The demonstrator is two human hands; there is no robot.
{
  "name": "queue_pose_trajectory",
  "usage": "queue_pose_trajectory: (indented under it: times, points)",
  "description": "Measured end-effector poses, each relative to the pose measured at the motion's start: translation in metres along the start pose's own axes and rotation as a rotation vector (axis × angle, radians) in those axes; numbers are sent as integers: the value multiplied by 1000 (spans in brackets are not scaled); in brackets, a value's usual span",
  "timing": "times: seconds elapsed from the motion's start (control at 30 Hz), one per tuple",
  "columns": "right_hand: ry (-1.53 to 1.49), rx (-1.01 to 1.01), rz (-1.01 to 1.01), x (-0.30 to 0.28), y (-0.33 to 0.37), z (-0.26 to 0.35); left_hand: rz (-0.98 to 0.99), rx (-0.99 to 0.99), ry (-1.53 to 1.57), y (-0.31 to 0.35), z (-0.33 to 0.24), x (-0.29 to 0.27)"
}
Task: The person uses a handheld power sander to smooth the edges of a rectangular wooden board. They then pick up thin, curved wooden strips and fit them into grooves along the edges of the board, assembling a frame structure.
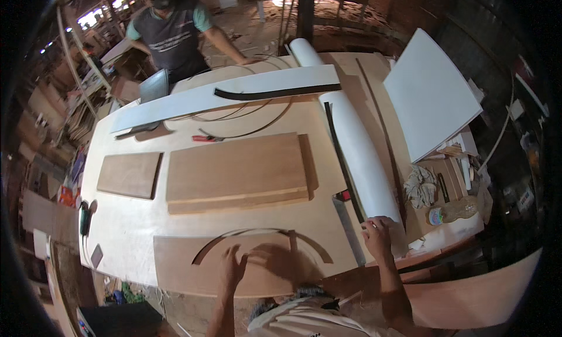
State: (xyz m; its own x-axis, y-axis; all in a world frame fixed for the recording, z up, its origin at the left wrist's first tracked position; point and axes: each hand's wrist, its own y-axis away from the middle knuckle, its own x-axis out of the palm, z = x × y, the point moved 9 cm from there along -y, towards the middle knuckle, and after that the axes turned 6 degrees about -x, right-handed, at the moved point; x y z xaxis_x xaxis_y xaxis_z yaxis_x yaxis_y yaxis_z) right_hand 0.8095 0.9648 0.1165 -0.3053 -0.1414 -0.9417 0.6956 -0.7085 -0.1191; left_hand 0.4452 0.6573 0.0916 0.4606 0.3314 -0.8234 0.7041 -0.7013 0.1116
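Note:
My right hand (376, 233) is closed, fingers curled at the near end of a long dark strip (341, 152) that lies along a white roll (364, 152). My left hand (233, 265) hovers over a thin brown board (178, 267) at the near edge of the table, thumb and fingers apart and nothing in them. Just beyond it a thin strip bent into an arch (213, 240) lies on that board. Farther out, two wooden panels, a large one (237, 170) and a smaller one (130, 174), rest on the pale table (126, 231).
A long white board (269, 79) carries another dark strip (275, 94). A red-handled tool (206, 138) lies near it. White sheets (430, 94), a crumpled cloth (421, 186) and a bottle (452, 211) stand at right. Across the table, a person (172, 35) rests a hand on it.

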Motion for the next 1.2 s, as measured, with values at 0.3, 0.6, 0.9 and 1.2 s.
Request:
queue_pose_trajectory:
  times: [0.3,0.6,0.9,1.2]
  points:
    - [-204,-321,-145,-107,-234,38,269,-339,-404,57,30,51]
    - [-410,-615,-68,27,-553,163,194,-272,-433,44,21,49]
    - [-259,-683,-102,132,-663,337,174,-618,-276,43,5,49]
    - [-283,-652,113,191,-728,367,124,-630,-144,37,2,38]
